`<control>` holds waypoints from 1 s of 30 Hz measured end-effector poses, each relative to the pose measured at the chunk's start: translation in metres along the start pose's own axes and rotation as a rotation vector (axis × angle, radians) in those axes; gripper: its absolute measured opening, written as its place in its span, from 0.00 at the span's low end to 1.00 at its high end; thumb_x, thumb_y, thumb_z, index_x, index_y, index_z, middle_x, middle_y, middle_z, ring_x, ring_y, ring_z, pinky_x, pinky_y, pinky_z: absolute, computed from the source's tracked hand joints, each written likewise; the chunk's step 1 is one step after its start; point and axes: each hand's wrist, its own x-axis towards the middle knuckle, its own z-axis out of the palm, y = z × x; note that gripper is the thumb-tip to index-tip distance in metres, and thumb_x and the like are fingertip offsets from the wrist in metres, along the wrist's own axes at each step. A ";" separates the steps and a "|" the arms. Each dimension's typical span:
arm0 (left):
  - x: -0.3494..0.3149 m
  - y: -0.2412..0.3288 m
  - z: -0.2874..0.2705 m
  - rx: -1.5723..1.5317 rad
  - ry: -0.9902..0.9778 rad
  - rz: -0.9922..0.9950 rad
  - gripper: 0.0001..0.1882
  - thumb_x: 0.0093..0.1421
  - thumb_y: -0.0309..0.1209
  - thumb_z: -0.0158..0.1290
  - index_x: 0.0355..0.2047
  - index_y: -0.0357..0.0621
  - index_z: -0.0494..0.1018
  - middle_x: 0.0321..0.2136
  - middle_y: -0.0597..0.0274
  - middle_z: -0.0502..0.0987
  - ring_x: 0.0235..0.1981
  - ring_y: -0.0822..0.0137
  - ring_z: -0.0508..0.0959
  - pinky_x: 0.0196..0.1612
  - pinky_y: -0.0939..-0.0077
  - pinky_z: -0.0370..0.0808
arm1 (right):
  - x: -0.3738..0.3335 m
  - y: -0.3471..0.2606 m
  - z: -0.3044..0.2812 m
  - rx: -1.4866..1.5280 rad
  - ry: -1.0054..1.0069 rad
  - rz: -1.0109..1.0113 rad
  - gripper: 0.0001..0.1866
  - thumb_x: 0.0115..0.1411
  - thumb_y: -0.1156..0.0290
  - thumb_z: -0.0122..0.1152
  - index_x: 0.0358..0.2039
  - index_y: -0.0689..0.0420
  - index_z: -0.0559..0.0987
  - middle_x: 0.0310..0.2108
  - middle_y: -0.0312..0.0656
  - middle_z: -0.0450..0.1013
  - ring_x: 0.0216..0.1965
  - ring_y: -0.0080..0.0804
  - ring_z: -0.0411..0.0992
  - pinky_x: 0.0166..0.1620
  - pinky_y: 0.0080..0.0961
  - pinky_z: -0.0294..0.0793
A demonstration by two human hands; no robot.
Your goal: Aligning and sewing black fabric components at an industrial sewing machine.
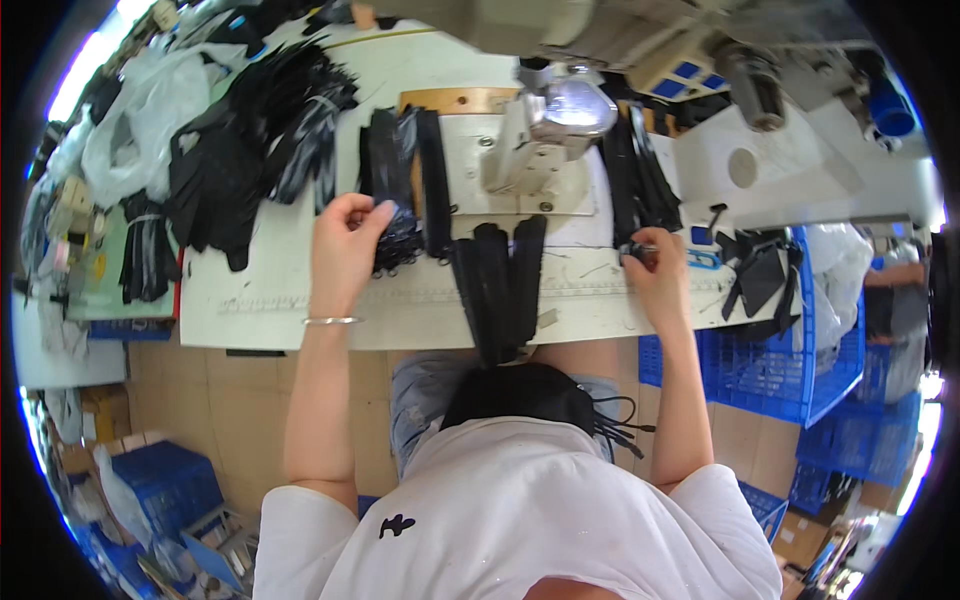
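My left hand [345,250] is at the left of the sewing machine [545,150], thumb and fingers pinched together at the edge of a stack of black strips [385,160]. Whatever is in that pinch is too small to make out. To the right of the machine, my right hand [660,275] has its fingers closed around something small and dark, at the lower end of more black strips [640,170]. Between my hands, a fanned bunch of black strips [495,285] lies across the table's front edge and hangs toward my lap.
A large heap of black pieces [240,150] and a white plastic bag [150,120] occupy the table's left. Black scraps [765,275] and a small blue-handled tool [703,258] lie at right. Blue crates [760,370] stand beside the table [250,325]; another person's arm [895,275] shows far right.
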 end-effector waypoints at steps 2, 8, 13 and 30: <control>-0.005 0.001 0.006 0.179 0.142 0.086 0.11 0.55 0.33 0.60 0.29 0.36 0.73 0.23 0.70 0.70 0.24 0.77 0.65 0.29 0.83 0.65 | 0.001 0.002 -0.005 0.109 -0.062 0.091 0.15 0.48 0.82 0.60 0.39 0.60 0.75 0.29 0.39 0.70 0.29 0.27 0.68 0.35 0.23 0.68; -0.068 0.058 0.044 0.019 -0.140 0.458 0.06 0.59 0.29 0.54 0.33 0.39 0.74 0.25 0.60 0.71 0.25 0.62 0.70 0.30 0.73 0.67 | -0.026 -0.046 -0.025 0.632 -0.221 0.265 0.14 0.49 0.79 0.63 0.39 0.59 0.78 0.25 0.25 0.59 0.26 0.14 0.55 0.31 0.12 0.55; -0.086 0.074 0.089 -0.551 -0.747 -0.308 0.11 0.59 0.33 0.57 0.30 0.35 0.77 0.20 0.68 0.72 0.18 0.82 0.66 0.19 0.85 0.61 | -0.067 -0.076 -0.018 0.766 -0.383 0.116 0.09 0.51 0.76 0.65 0.34 0.60 0.81 0.28 0.30 0.63 0.27 0.18 0.60 0.32 0.16 0.60; -0.091 0.048 0.094 0.542 -0.321 0.435 0.16 0.45 0.34 0.63 0.25 0.41 0.67 0.23 0.59 0.66 0.34 0.57 0.70 0.36 0.67 0.69 | -0.073 -0.045 -0.017 0.744 -0.223 0.303 0.25 0.52 0.86 0.57 0.53 0.59 0.72 0.27 0.34 0.68 0.27 0.17 0.67 0.32 0.15 0.69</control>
